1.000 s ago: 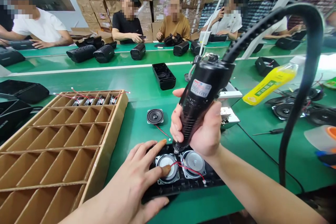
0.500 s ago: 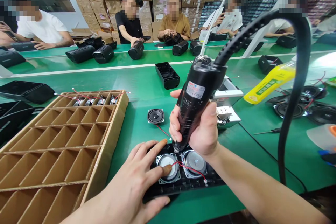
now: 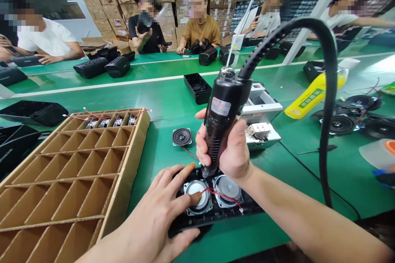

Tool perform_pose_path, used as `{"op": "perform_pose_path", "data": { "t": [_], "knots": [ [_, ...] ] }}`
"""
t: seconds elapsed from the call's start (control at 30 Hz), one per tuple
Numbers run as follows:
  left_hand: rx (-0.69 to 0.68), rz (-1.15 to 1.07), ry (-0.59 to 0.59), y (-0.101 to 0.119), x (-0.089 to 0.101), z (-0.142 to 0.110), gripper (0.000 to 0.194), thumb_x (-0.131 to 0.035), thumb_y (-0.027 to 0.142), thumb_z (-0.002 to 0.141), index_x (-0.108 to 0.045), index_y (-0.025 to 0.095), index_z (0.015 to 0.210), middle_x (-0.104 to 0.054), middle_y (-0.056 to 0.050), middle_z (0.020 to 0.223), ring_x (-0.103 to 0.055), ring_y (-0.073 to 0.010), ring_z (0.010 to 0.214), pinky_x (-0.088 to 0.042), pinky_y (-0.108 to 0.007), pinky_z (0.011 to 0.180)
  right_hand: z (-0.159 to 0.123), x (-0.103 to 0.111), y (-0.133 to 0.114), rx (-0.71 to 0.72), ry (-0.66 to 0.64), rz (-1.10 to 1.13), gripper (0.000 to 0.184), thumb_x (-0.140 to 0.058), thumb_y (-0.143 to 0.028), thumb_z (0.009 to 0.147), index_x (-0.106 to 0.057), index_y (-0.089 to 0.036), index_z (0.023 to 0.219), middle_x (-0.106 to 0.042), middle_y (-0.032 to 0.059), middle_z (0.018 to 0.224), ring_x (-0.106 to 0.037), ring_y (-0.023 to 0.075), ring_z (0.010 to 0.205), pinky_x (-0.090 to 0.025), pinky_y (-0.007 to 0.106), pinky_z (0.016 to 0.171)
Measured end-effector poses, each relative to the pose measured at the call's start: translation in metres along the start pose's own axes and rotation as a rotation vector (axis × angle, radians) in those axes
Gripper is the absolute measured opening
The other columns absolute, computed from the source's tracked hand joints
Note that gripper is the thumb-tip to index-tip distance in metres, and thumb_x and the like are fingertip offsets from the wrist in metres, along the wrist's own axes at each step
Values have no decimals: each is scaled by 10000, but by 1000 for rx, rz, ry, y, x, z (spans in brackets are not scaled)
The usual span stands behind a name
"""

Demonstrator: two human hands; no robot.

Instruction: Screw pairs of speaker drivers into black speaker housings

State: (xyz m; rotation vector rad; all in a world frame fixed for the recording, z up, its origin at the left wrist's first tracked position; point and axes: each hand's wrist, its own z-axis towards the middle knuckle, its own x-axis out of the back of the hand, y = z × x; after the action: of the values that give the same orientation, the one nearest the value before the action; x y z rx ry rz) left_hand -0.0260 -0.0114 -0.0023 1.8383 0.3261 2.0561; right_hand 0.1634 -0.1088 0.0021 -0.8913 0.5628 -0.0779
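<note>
In the head view my right hand [image 3: 233, 152] is closed around a black electric screwdriver [image 3: 216, 123], held nearly upright. Its tip points down between two round speakers, the left speaker [image 3: 197, 197] and the right speaker [image 3: 227, 191]. Both sit magnet side up in a black speaker panel [image 3: 212, 218], with red wires across them. My left hand [image 3: 163, 201] grips the panel's left end, fingers spread over the top and thumb at the near edge. One fingertip rests on the left speaker. My hand and the tool hide where the tip meets the panel.
A divided cardboard box [image 3: 74, 164] with several speakers in its far row stands left. Beyond the panel lie a loose speaker [image 3: 182, 137] and a black housing [image 3: 197, 88]. A white-topped device [image 3: 262, 119], a yellow bottle [image 3: 305, 96] and a screwdriver [image 3: 317, 150] are right. Co-workers sit opposite.
The electric screwdriver's top and its thick cable have swung left, while its tip stays between the speakers. My left hand keeps its place. A co-worker opposite has lifted a black housing.
</note>
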Motion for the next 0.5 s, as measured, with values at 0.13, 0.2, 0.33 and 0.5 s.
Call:
{"op": "perform_pose_path", "data": {
  "t": [0.13, 0.2, 0.33, 0.5],
  "knots": [
    [-11, 10, 5, -1, -1, 0, 409, -760, 208, 850, -681, 277, 1245, -326, -88, 1711, -378, -409, 1485, -479, -616, 1148, 0, 2, 1, -2, 8, 10, 612, -445, -782, 988, -614, -246, 1230, -586, -27, 708, -482, 101, 444, -405, 237, 430],
    [-9, 16, 2, -4, -3, 0, 420, -755, 211, 851, -678, 283, 1258, -337, -83, 1706, -373, -410, 1485, -476, -623, 1150, 1, 3, 1, -5, 18, 15, 610, -450, -777, 989, -611, -240, 1230, -584, -26, 705, -481, 101, 444, -408, 236, 431],
    [-33, 9, -4, -9, -7, -3, 449, -743, 255, 870, -660, 300, 1308, -320, -77, 1710, -356, -427, 1487, -466, -667, 1148, 3, 6, 0, 4, 53, 15, 618, -440, -769, 999, -601, -241, 1277, -583, -28, 703, -487, 102, 446, -409, 230, 423],
    [13, 17, -15, -6, -6, -4, 455, -740, 251, 880, -650, 327, 1319, -293, -39, 1725, -337, -406, 1505, -455, -662, 1167, 4, 9, 0, 45, 83, 14, 641, -424, -768, 1006, -594, -239, 1325, -586, -25, 706, -500, 105, 448, -421, 236, 417]
  ]
}}
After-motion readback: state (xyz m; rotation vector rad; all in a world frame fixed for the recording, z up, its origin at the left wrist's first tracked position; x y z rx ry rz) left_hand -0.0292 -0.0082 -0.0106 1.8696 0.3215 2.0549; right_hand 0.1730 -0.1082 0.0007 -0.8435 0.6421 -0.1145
